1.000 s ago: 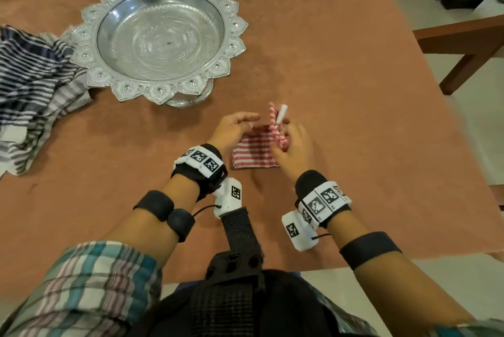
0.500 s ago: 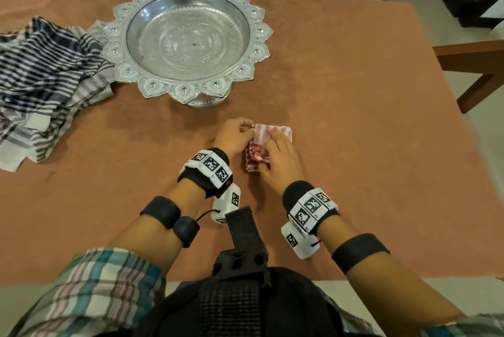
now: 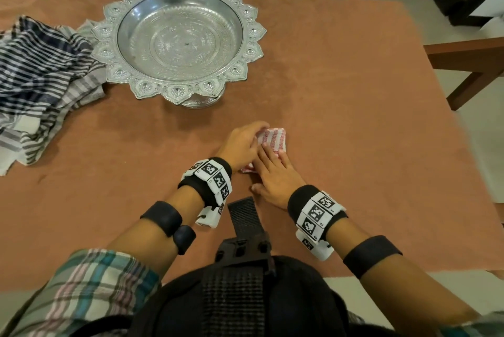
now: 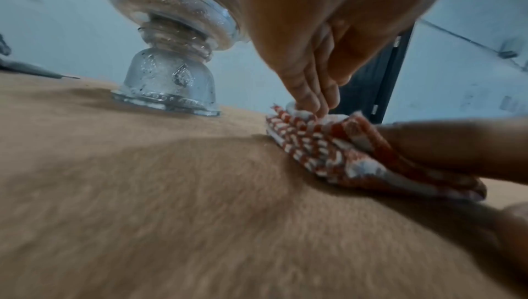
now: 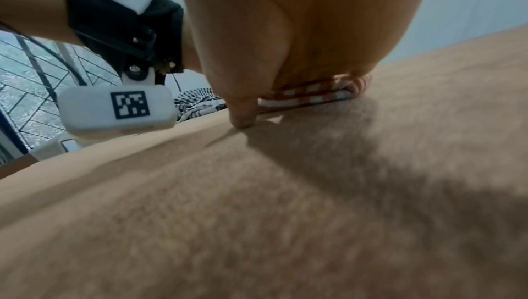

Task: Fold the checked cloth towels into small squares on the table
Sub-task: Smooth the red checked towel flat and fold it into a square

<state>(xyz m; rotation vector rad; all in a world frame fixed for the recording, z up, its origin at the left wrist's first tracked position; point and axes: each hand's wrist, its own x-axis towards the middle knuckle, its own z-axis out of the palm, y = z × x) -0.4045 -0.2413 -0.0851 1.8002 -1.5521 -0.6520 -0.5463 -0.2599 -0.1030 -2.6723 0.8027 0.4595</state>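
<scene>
A small red-and-white checked towel (image 3: 275, 140) lies folded into a small square on the brown table (image 3: 354, 107), just in front of me. My left hand (image 3: 241, 144) is at its left side, fingertips (image 4: 310, 103) pressing down on the far left corner, thumb lifted clear. My right hand (image 3: 275, 176) lies flat over the near half of the towel (image 5: 311, 94) with straight fingers, and its thumb (image 5: 241, 118) touches the table. One right finger (image 4: 445, 146) crosses the towel (image 4: 323, 146) in the left wrist view. The towel's near part is hidden under my right hand.
A silver pedestal tray (image 3: 246, 13) stands at the back, its foot (image 4: 168, 78) close behind the towel. A heap of dark striped cloths (image 3: 38, 75) lies at the far left. A wooden chair (image 3: 469, 58) stands off the table's right edge.
The raised flap that my right hand held up has been folded down onto the towel. My right hand now lies flat on it, and the left has moved onto the far corner.
</scene>
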